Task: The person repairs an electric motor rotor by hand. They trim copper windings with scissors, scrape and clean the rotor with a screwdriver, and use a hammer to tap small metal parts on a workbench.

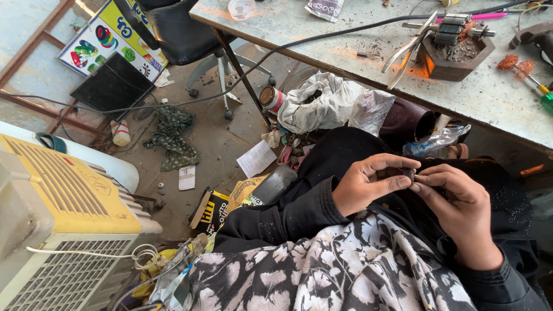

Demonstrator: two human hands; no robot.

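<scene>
My left hand (pixel 368 184) and my right hand (pixel 461 210) meet over my lap, in black sleeves above a black and white patterned cloth (pixel 322 270). Between the fingertips of both hands sits a small dark part (pixel 409 173), pinched from the left by thumb and forefinger and from the right by the other fingertips. Most of the part is hidden by the fingers. On the grey workbench (pixel 489 98) above, a wooden block (pixel 455 57) carries a small motor armature, with pliers (pixel 409 52) leaning on it.
A yellow and white air cooler (pixel 57 213) stands at the left. A black swivel chair (pixel 184 34) is at the top. The dirt floor holds rags (pixel 173 138), paper scraps, a tin can (pixel 271 98), a white crumpled bag (pixel 322 103) and a dark cable (pixel 173 105).
</scene>
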